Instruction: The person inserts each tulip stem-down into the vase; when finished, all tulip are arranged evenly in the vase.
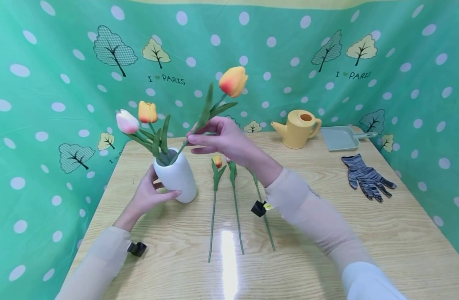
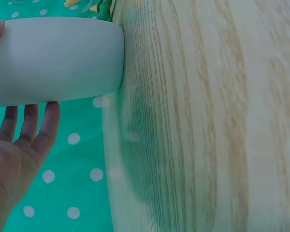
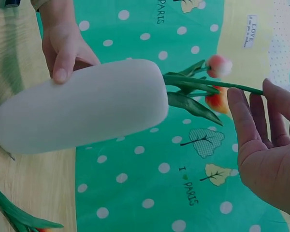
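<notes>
My left hand (image 1: 154, 191) grips a white vase (image 1: 178, 177) around its side, thumb across the front. The vase stands on the table, slightly tilted in the head view. A white-and-pink tulip (image 1: 127, 122) and a yellow-orange tulip (image 1: 147, 112) stick out of its mouth toward the left. Between thumb and fingers, my right hand (image 1: 223, 137) pinches the green stem of an orange-yellow tulip (image 1: 233, 82). That stem's lower end goes into the vase mouth, and its tip is hidden inside. In the right wrist view the stem (image 3: 217, 83) runs from the rim to the fingertips.
Three more tulips lie on the table (image 1: 169, 271), one a yellow-orange tulip (image 1: 216, 166); my right forearm partly covers another. Farther right are a yellow watering can (image 1: 294, 131), a grey-green dustpan (image 1: 339, 138) and a striped glove (image 1: 366, 177). A polka-dot curtain (image 1: 214, 54) hangs behind.
</notes>
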The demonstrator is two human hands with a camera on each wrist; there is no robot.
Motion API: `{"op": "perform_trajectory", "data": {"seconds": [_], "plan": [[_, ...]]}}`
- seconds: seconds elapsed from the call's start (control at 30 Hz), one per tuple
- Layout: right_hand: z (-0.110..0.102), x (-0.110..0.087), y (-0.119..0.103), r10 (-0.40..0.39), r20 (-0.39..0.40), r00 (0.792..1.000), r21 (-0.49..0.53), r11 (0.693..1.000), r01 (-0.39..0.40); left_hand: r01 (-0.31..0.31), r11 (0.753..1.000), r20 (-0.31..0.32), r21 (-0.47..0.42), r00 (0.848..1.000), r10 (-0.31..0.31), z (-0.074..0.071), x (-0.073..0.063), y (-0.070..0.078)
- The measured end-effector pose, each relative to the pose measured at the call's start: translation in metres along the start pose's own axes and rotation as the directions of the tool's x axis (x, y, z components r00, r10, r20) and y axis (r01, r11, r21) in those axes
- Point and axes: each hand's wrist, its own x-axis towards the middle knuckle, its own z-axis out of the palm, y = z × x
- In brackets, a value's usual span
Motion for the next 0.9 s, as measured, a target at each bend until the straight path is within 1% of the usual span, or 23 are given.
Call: {"op": "perform_trajectory", "data": {"seconds": [0.13,0.27,0.4,0.53,0.73,0.9], "plan": [[0.008,0.004,0.008,0.043,0.014,0.999,-0.024,0.999,-0.043,0.006,1.000,0.003,0.006,1.000,-0.006,0.000,0.000,-0.001],[0.017,0.008,0.016,0.075,0.038,0.996,-0.023,0.997,-0.074,0.001,1.000,0.008,0.011,1.000,-0.001,0.000,0.000,0.000],[0.024,0.011,0.023,0.064,0.064,0.996,-0.034,0.998,-0.062,-0.006,1.000,0.012,0.004,1.000,0.005,-0.001,0.000,0.000],[0.030,0.013,0.025,0.043,0.058,0.997,-0.071,0.997,-0.039,-0.017,1.000,0.012,0.000,1.000,0.017,-0.001,0.000,-0.001],[0.036,0.018,0.024,0.019,0.060,0.998,-0.173,0.985,-0.008,-0.031,0.999,0.016,0.013,0.999,0.031,-0.002,0.001,-0.002],[0.039,0.023,0.024,0.028,0.073,0.997,-0.260,0.966,-0.008,-0.039,0.999,0.020,0.003,0.999,0.039,-0.001,0.001,-0.002]]}}
